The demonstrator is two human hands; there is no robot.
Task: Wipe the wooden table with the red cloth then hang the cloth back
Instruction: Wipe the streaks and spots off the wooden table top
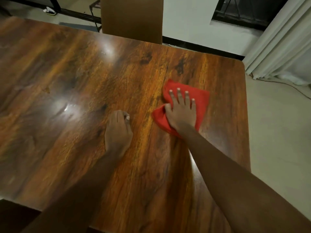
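The red cloth (200,98) lies crumpled flat on the glossy wooden table (84,78), towards its right end. My right hand (182,111) presses down on the cloth with straight, spread fingers, palm flat. Left of it, my left hand (117,126) rests on the bare tabletop with its fingers curled under into a loose fist, holding nothing. Both forearms reach in from the bottom of the view.
A brown chair back (133,17) stands against the table's far edge. Pale curtains (282,44) hang at the right, beyond the table's rounded corner. A dark window frame (242,12) is behind. Light floor runs along the right side, with a cable on it.
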